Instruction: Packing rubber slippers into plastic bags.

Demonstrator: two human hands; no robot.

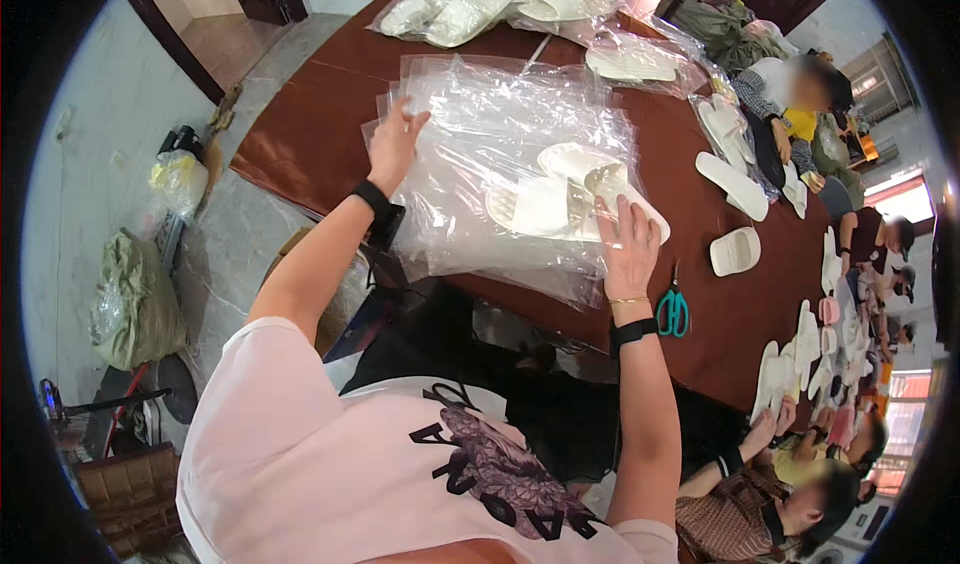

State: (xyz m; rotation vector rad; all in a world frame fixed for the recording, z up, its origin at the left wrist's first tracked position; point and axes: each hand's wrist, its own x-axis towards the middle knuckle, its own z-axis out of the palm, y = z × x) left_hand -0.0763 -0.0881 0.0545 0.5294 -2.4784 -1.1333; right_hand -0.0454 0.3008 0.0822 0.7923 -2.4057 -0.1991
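A pair of white slippers (540,207) lies on a stack of clear plastic bags (450,164) in front of me, one slipper partly over the other. My right hand (632,249) is at the right end of the pair, its fingers over the nearer edge of a slipper; the thumb's grip is partly hidden. At the upper left edge of the bags, my left hand (395,149) is raised with its fingers apart. Whether it touches the film cannot be made out. Teal-handled scissors (673,309) lie on the table just right of my right hand.
The brown-covered table (320,114) curves away to the right. Bagged slippers (450,14) are piled at its far edge. Loose white slippers (732,186) and a small white slipper piece (735,252) lie to the right. Several people sit along the table. A green sack (135,304) stands on the floor at left.
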